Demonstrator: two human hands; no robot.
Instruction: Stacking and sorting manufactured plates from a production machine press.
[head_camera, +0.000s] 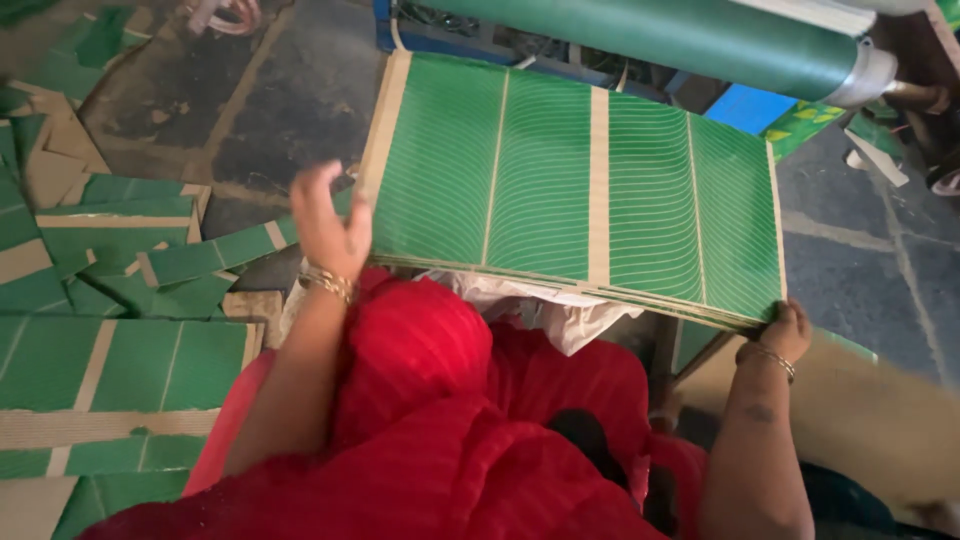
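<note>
Several green printed cardboard sheets (575, 185), stacked flat with tan bands and pale curved lines, lie across the middle of the view in front of the person, just below a long green roller (680, 35) with a silvery end at the top right; scattered green and tan offcuts (110, 290) cover the dark floor to the left; red cloth (440, 420) fills the lower middle, with a bit of white cloth just under the stack's near edge. The right hand (787, 330), a bangle on its wrist, is closed on the stack's near right corner, fingers curled under the edge; the left hand (328, 228), also bangled, is raised beside the stack's left edge, fingers loosely spread and blurred, holding nothing that can be made out.
</note>
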